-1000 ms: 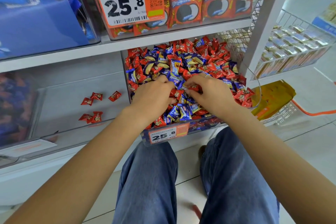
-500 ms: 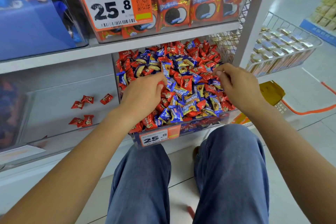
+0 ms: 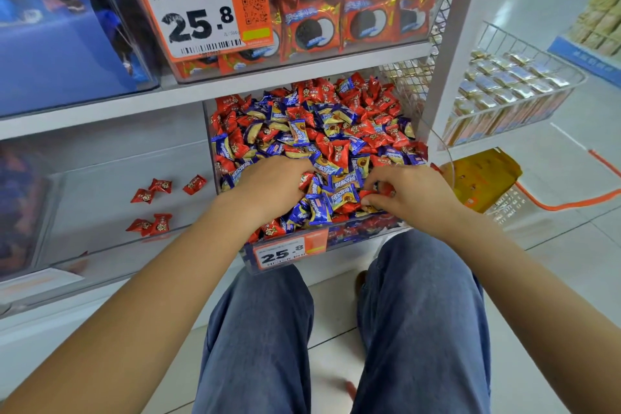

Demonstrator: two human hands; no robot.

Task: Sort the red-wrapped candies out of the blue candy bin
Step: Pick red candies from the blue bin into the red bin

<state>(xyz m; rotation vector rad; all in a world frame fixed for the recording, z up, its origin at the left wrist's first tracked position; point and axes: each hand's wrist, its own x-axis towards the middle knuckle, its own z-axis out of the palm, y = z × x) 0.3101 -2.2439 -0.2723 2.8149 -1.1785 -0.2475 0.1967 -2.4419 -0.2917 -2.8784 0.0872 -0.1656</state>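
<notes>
Hands dig into the candy bin on the lower shelf, where red candies and blue candies lie thoroughly mixed. The right hand, which half a second ago hovered over the bin's far right corner, is now down at the front, thumb and fingers pinching a red piece among the blue ones. The left hand has stayed buried in the pile's left side, fingers curled into the wrappers; whether it holds anything cannot be told. Five sorted reds sit in the clear bin just left, the same count as a second ago, so no piece has crossed over lately. Judging by the red still heaped at the back, the job looks barely begun. Cookie packs fill the shelf above, behind a price tag.
</notes>
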